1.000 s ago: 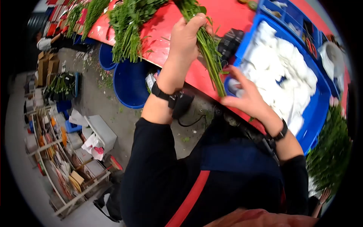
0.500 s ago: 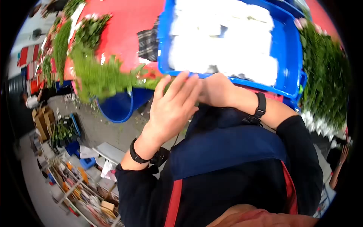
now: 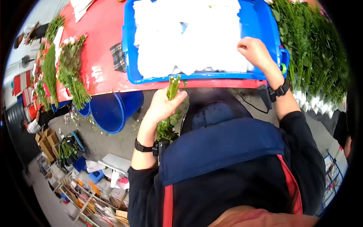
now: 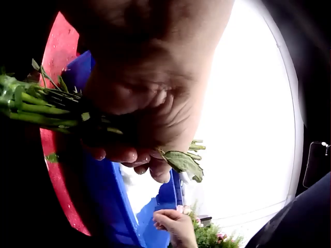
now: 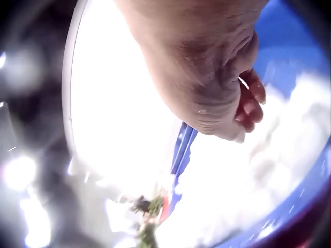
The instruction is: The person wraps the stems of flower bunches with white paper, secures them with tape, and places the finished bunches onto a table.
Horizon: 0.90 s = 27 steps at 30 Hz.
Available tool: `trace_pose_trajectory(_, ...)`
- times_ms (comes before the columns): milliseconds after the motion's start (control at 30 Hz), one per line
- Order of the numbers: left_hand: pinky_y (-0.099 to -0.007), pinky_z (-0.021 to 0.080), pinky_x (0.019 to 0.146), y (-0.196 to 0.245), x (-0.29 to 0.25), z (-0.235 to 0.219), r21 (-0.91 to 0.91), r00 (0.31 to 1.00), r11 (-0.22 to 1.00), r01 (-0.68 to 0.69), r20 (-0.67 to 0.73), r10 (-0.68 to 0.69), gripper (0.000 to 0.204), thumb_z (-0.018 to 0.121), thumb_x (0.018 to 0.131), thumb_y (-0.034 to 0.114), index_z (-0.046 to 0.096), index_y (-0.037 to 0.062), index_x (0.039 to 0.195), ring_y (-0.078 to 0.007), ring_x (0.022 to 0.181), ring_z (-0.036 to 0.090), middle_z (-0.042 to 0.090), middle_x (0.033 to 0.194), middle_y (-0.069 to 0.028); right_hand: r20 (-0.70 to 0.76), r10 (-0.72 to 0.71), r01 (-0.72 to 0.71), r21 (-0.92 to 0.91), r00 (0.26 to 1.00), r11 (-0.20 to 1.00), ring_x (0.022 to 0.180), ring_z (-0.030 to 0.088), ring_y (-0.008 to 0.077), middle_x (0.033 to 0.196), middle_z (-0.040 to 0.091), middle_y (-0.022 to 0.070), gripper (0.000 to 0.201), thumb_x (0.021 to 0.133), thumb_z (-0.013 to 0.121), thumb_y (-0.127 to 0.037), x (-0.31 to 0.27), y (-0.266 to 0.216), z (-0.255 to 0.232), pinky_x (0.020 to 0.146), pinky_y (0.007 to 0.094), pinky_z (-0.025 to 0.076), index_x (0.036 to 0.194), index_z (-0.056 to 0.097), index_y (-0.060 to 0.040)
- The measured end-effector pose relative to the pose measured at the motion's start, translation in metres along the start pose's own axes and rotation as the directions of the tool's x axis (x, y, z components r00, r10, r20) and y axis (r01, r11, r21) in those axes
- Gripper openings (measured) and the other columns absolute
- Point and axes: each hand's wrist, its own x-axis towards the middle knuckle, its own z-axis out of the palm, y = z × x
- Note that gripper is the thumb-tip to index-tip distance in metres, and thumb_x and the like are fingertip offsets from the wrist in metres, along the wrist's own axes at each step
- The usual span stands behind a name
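Clearly, leafy green stems (image 3: 173, 88), cut ends (image 3: 174, 78) pale, gripped in left hand (image 3: 162, 108), right hand (image 3: 258, 55) loosely curled over blue tub (image 3: 261, 23)

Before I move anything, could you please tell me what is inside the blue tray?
The blue tray holds soft-looking white material over most of its bottom; bare blue shows at its right end, near the right hand. Anything beneath the white material is covered.

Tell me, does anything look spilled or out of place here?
On the floor beside the blue tub, small scraps lie scattered, as if dropped. The green bunch in the left hand shows no obvious damage.
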Motion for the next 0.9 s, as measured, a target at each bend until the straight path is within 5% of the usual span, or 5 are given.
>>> trace_pose_trajectory(267, -0.0246, 0.042, 0.047, 0.040, 0.027, 0.047, -0.298, 0.956, 0.955, -0.005, 0.280, 0.093, 0.021, 0.066, 0.090, 0.022, 0.060, 0.0017, 0.091, -0.0085, 0.051, 0.051, 0.056, 0.065, -0.0015, 0.160, -0.204, 0.225, -0.124, 0.966, 0.967, 0.080, 0.064, 0.0292, 0.083, 0.065, 0.0164, 0.022, 0.074, 0.070, -0.026, -0.015, 0.025, 0.040, 0.070, 0.0410, 0.051, 0.078, 0.068, -0.0041)
trace_pose_trajectory(333, -0.0239, 0.040, 0.046, 0.048, 0.033, 0.053, -0.310, 0.964, 0.951, 0.003, 0.254, 0.080, 0.021, 0.067, 0.089, 0.021, 0.059, 0.0019, 0.091, -0.0079, 0.050, 0.049, 0.054, 0.064, -0.0005, 0.217, -0.003, -0.040, 0.191, 0.976, 0.981, 0.078, 0.063, 0.0217, 0.081, 0.065, 0.0138, 0.018, 0.077, 0.067, -0.022, -0.009, 0.034, 0.028, 0.067, 0.0362, 0.050, 0.078, 0.067, -0.0041)
trace_pose_trajectory(567, -0.0220, 0.035, 0.042, 0.060, 0.064, 0.072, -0.279, 0.977, 0.960, 0.028, 0.209, 0.032, 0.022, 0.070, 0.087, 0.022, 0.058, 0.0035, 0.081, -0.0069, 0.048, 0.045, 0.051, 0.061, 0.0006, 0.388, 0.137, -0.400, 0.913, 0.912, 0.081, 0.093, 0.060, 0.0149, 0.105, 0.065, 0.0038, 0.035, 0.087, 0.064, -0.022, -0.023, 0.050, 0.005, 0.083, 0.0275, 0.047, 0.114, 0.061, 0.0007)
trace_pose_trajectory(767, -0.0239, 0.035, 0.040, 0.066, 0.077, 0.083, -0.195, 0.978, 0.980, 0.039, 0.207, 0.002, 0.030, 0.073, 0.084, 0.028, 0.057, 0.0047, 0.072, -0.0081, 0.045, 0.045, 0.050, 0.056, 0.0002, -0.064, 0.139, -0.054, 0.707, 0.988, 0.705, 0.094, 0.059, 0.0166, 0.104, 0.063, 0.0067, 0.029, 0.083, 0.068, -0.011, -0.021, 0.001, -0.015, 0.082, 0.0311, 0.048, 0.109, 0.062, -0.0001)
trace_pose_trajectory(900, -0.0283, 0.043, 0.053, 0.086, 0.072, 0.083, -0.015, 0.994, 1.000, 0.001, 0.111, 0.000, 0.032, 0.075, 0.081, 0.030, 0.063, -0.0001, 0.079, -0.0129, 0.058, 0.055, 0.060, 0.067, -0.0046, -0.254, -0.396, 0.443, 0.168, 0.883, 0.881, 0.096, 0.059, 0.0287, 0.105, 0.061, 0.0121, 0.032, 0.076, 0.067, -0.004, -0.027, -0.046, -0.024, 0.080, 0.0363, 0.049, 0.108, 0.063, -0.0045)
